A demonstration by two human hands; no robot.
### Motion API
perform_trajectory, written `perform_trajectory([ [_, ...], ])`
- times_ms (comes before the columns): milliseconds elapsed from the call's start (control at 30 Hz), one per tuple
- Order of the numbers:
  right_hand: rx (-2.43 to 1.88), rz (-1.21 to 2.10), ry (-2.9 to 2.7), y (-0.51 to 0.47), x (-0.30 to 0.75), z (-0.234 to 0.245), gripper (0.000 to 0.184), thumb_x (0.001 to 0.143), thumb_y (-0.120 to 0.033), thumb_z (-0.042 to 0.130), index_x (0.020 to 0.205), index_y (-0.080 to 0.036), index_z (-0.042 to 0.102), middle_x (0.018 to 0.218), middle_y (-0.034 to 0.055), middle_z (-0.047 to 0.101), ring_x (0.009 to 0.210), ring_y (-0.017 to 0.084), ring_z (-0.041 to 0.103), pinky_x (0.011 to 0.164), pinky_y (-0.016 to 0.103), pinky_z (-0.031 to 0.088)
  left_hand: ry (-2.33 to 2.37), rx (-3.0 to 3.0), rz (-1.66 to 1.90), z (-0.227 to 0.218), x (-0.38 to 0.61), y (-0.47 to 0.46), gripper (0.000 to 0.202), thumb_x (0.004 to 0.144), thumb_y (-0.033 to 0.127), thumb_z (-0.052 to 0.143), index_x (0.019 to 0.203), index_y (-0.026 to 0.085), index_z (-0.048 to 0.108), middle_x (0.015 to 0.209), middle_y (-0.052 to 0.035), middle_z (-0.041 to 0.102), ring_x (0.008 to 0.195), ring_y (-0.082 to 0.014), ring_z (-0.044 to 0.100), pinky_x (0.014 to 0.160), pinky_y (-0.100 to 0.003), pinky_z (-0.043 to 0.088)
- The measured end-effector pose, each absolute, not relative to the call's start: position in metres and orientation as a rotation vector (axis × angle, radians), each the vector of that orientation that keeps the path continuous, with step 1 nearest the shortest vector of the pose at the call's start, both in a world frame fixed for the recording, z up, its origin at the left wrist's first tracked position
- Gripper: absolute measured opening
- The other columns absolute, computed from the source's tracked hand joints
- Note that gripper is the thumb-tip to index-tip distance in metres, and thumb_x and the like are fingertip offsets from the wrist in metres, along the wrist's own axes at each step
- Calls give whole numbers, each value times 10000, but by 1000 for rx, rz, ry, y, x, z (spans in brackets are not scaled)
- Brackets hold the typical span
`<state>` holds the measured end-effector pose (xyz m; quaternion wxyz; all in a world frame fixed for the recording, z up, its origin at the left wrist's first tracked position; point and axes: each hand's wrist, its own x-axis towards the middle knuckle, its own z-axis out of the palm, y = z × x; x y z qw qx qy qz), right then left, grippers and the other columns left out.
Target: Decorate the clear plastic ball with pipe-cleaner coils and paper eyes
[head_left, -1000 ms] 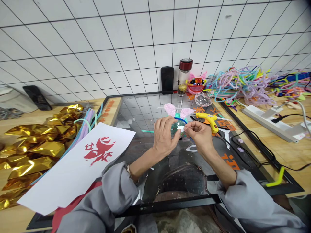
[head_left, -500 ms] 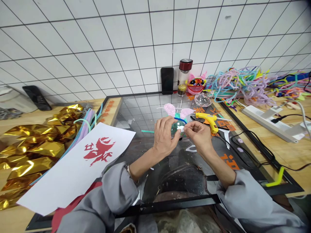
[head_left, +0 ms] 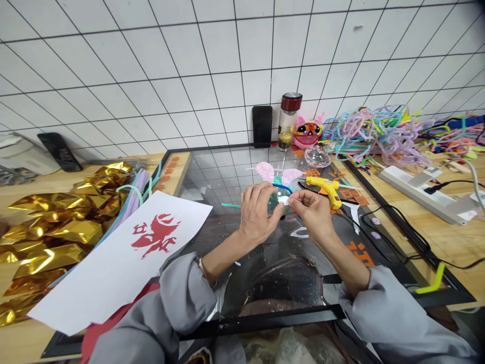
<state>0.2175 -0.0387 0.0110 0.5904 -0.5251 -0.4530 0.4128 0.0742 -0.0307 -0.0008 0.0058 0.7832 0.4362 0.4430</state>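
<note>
Over the middle of the glass table, my left hand is closed round the side of a clear greenish plastic ball. Its thumb rests by a small white piece on the ball's front. A blue pipe cleaner arcs across the ball's upper part. My right hand pinches at the pipe cleaner's right end; its fingertips partly hide the grip. Two pink fuzzy ear shapes stand just behind the ball, with teal pipe cleaner between them.
Right of my hands lies a yellow glue gun with its black cord. Behind are a tea bottle, a phone, a clear dome and tangled pipe cleaners. White paper and gold foil lie left; a power strip sits right.
The blue pipe cleaner now lies a little lower and closer along the ball, and a bit of blue shows beneath my right hand. Both hands stay nearly in place.
</note>
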Motion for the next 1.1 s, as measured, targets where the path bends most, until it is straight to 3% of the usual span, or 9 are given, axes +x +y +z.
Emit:
perform_trajectory([
  [267,-1232,1010,-1014,-39,218,13,129,555,-268,681,588,-164,611,498,-33,529,439,68,402,404,201,320,1374,2490,1400,0,75,-31,254,790,293,603,1020,195,556,1109,-81,623,1042,-237,521,873,-374,377],
  [600,-1261,1005,-1015,-39,218,13,131,560,-275,676,593,-164,616,501,-26,545,439,76,434,396,199,369,1361,2436,1398,3,75,-32,260,778,290,590,1017,199,543,1105,-78,627,1045,-238,528,879,-377,382],
  [867,-1268,1002,-1006,-38,220,11,103,561,-235,666,608,-157,620,481,-38,525,437,76,445,399,197,374,1248,2280,1412,18,62,-29,282,838,175,394,1094,191,513,1050,-71,688,1005,-213,610,882,-391,390],
  [1100,-1271,1015,-982,-38,219,13,103,546,-229,666,598,-155,618,470,-42,519,425,72,437,390,196,364,1306,2215,1392,23,60,-27,254,911,185,343,1096,191,517,996,-52,725,954,-199,638,855,-386,402],
])
